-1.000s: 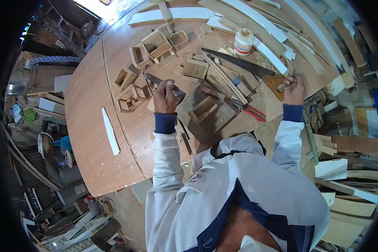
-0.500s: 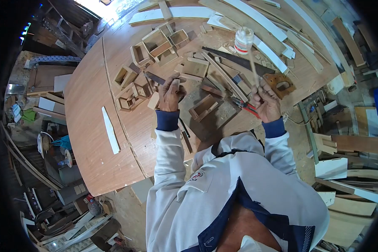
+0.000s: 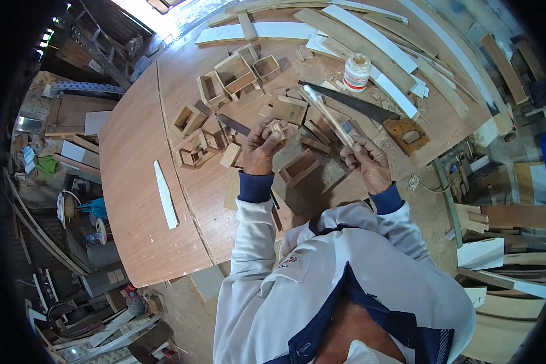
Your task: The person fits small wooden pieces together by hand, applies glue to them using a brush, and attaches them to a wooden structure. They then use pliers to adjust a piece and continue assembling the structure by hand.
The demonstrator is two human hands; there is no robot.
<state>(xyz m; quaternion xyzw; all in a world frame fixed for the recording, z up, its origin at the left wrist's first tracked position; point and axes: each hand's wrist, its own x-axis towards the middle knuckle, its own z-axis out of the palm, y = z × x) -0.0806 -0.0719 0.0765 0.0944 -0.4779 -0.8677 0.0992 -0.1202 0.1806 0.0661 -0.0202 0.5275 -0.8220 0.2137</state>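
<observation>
My left hand (image 3: 262,147) is closed around a small pale wood block (image 3: 277,129), raised above the table. My right hand (image 3: 365,161) grips a thin wooden stick (image 3: 329,116) that slants up and to the left, its tip near the handsaw (image 3: 352,101). Between my hands, on a dark board, lies a small open wooden frame (image 3: 299,167). Both sleeves are white with dark blue cuffs.
Several small wooden box frames (image 3: 215,88) lie on the brown round table (image 3: 139,206). A white glue jar (image 3: 356,71) stands at the back. Long planks (image 3: 370,36) pile up behind it. A brown plate with a hole (image 3: 408,134) lies right. A white strip (image 3: 164,194) lies left.
My right hand came in from the table's right edge toward the middle, holding the thin stick. My left hand dropped a dark piece and lifted the small block closer.
</observation>
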